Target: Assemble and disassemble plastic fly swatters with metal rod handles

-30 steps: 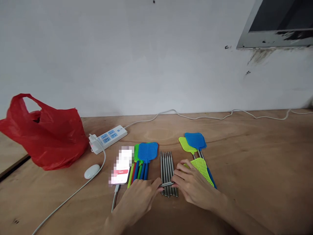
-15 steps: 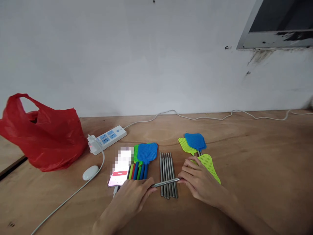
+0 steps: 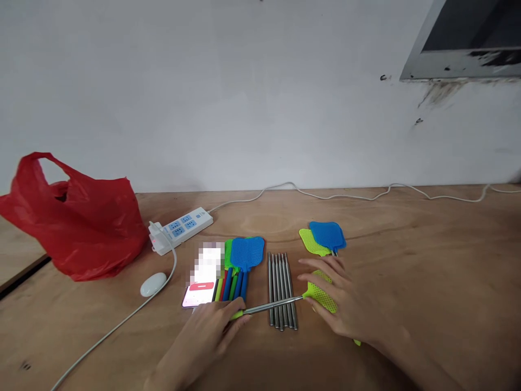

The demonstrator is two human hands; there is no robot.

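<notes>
Soft, dim light is washing the wall; the phone is glaring white amid blocky pixels, the shaft is glinting faintly, and shadow is darkening the near tabletop.

No word, brand or number can be read. On the phone, a red bar bears a short pale mark at its middle, too small to make out; the upper part of the screen is blurred into blocks. On the white strip, a tiny dark mark stands beside the blue switch, near the strip's end and past the sockets, likewise too small to tell.
</notes>
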